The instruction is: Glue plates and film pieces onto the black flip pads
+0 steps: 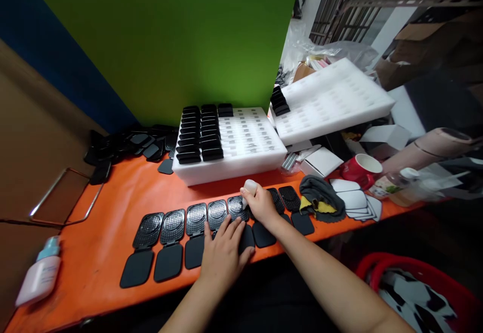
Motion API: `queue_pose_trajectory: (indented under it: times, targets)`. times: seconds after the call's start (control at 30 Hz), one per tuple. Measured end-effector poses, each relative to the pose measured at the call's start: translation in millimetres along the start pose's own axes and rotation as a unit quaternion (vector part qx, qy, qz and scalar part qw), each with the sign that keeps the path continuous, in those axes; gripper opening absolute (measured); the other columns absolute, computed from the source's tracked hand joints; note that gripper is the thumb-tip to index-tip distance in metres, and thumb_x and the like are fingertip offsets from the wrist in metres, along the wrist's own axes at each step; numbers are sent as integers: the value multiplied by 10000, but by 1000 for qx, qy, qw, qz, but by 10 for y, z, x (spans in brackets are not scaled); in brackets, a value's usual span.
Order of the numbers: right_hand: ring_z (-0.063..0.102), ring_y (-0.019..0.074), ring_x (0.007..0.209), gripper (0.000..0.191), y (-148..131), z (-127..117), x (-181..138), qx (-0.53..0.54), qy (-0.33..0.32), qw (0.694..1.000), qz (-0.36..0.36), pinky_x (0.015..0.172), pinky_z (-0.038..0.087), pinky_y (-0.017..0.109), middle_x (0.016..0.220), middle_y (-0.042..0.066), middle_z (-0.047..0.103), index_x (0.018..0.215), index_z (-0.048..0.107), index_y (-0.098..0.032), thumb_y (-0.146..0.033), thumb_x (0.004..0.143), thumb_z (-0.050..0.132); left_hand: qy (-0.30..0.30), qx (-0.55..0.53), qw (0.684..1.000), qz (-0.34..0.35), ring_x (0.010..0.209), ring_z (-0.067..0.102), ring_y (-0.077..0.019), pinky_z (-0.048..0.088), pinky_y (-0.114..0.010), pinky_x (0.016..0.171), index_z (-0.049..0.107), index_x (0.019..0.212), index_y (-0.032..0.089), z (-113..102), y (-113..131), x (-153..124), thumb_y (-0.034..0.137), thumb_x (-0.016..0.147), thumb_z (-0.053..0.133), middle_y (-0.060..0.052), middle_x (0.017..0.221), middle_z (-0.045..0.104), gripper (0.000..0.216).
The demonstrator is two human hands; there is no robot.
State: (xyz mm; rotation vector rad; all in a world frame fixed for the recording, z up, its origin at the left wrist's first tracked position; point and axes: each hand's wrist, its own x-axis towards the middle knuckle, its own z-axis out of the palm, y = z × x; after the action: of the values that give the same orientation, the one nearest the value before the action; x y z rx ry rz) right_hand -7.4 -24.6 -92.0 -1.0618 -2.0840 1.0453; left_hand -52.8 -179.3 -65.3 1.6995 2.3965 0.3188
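Observation:
Along the orange table lies a row of black hinged square cases, opened flat, each with a gridded half (172, 226) behind and a smooth half (168, 262) in front. My right hand (260, 203) is closed around a small white squeeze bottle (250, 187), its tip pointing down at a gridded half (236, 207) near the row's middle. My left hand (223, 252) rests with fingers spread over the smooth halves just left of it, partly hiding them. Its fingertips reach the lower edge of the gridded halves.
Behind the row stands a white foam block (230, 172) with black pieces (199, 134) slotted upright. A second foam block (332, 101) leans at the right. Also around are a dark cloth (322, 197), a red mug (362, 169), a pink bottle (39, 275), a metal frame (88, 212) and piled black pieces (124, 144).

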Motion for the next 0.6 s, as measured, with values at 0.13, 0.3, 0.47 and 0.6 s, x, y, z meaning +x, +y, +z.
queue_pose_trajectory:
  times: [0.13,0.3,0.47,0.6]
  targets:
    - [610,206,674,266,-4,-22,78,7,3,1000,-7,613,443,289,718,68,663,779,610,-177,-433,766,538,-6,8,1000,-1,1251,328,-275,-43,-619,1014,488,1203,270,-30,-6,20,472,788,483,-21,1290,498,462]
    - [613,171,576,342,123,-40,256,129,5,990,58,531,459,261,736,72,685,794,602,-156,-470,801,469,8,17,999,29,1284,260,-290,-23,-618,1017,447,1239,290,36,-10,47,540,791,425,-14,1338,440,513]
    - [625,176,617,361,191,-65,340,112,17,992,54,557,462,261,760,78,685,831,599,-145,-479,802,465,-2,5,996,87,1302,213,-289,-1,-619,1020,313,1334,264,159,127,133,553,807,373,-14,1405,338,604]
    - [629,201,697,279,149,-66,324,84,12,996,40,617,455,278,729,61,676,778,602,-170,-439,768,529,-9,1,995,97,1299,222,-284,-3,-618,1022,361,1311,229,203,206,211,530,817,371,-35,1371,397,578]
